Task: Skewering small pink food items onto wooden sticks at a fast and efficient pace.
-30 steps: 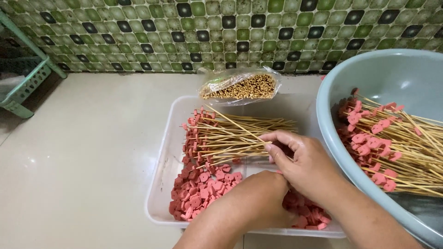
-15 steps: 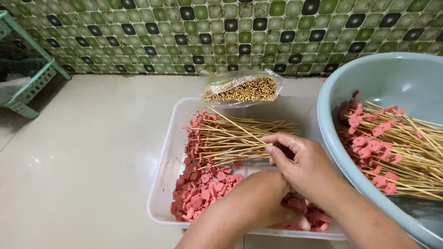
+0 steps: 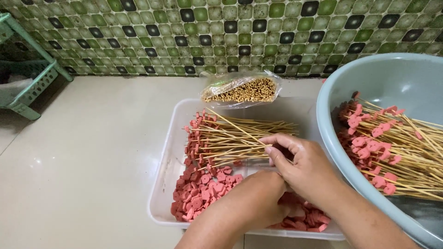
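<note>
Tiled floor; hands (image 3: 281,180) over tray's (image 3: 168,184) skewers (image 3: 230,138).

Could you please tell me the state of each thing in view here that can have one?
white tray: holds loose pink pieces and skewers.
pink pieces: loose, heaped in the tray.
tray skewers: threaded, piled lying flat.
grey basin: holds finished skewers.
basin skewers: threaded, heaped.
bag of sticks: lying behind the tray.
left hand: down among the pieces.
right hand: fingers curled above the tray.
</note>
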